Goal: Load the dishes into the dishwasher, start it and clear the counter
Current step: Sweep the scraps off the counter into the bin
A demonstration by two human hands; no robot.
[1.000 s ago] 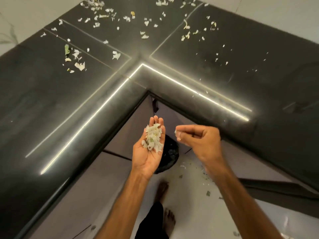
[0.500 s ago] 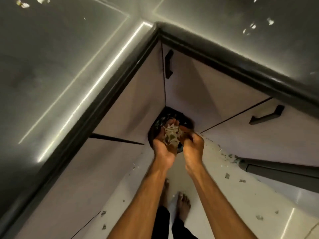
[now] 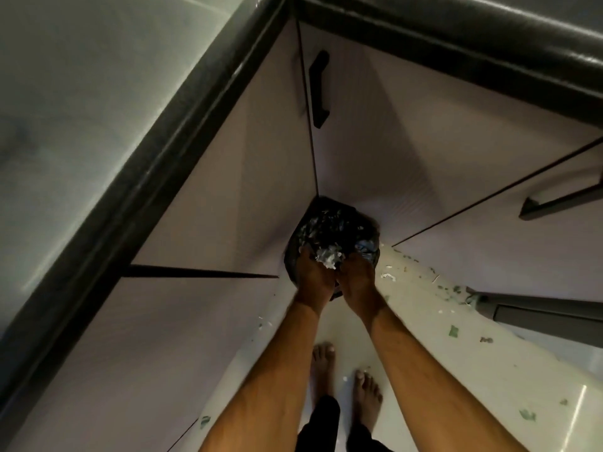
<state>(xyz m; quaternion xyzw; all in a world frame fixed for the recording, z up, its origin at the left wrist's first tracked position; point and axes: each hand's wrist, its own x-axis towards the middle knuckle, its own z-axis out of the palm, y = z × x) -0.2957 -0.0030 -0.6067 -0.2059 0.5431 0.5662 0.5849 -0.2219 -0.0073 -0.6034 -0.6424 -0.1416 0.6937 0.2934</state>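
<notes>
dark stone counter [image 3: 146, 190] runs overhead along both sides of an inside corner, with pale cabinet fronts [image 3: 228, 190] beneath it and a black bar handle [image 3: 319, 89] just right of the corner seam. we note a black-lined bin [image 3: 339, 220] on the floor, pushed into that corner against the cabinet fronts.

both arms reach down to it. the left hand [image 3: 311, 278] and right hand [image 3: 359, 280] sit side by side, touching, above the bin's near rim. a clump of white scraps [image 3: 329, 256] shows at their far edge, over the bin's mouth. the left hand's fingers curl up around the clump, cupping it. the right hand's fingers bend toward the clump. we cannot tell whether they pinch it or only brush it, as the back of the hand hides them.

assessment: the scraps are light, loose, limp flakes, likely to cling to skin and drift when dropped. they cannot be gripped as one body. they are best carried in a cupped palm and swept off by the other hand's fingers, low over the liner.

risk: spillage. the pale floor [image 3: 424, 353] right of the bin carries stray bits [image 3: 453, 331], white and green, and a few lie near the bare feet [image 3: 323, 360]. in our judgement counter clearing is under way. we cannot identify a dishwasher in view.
</notes>
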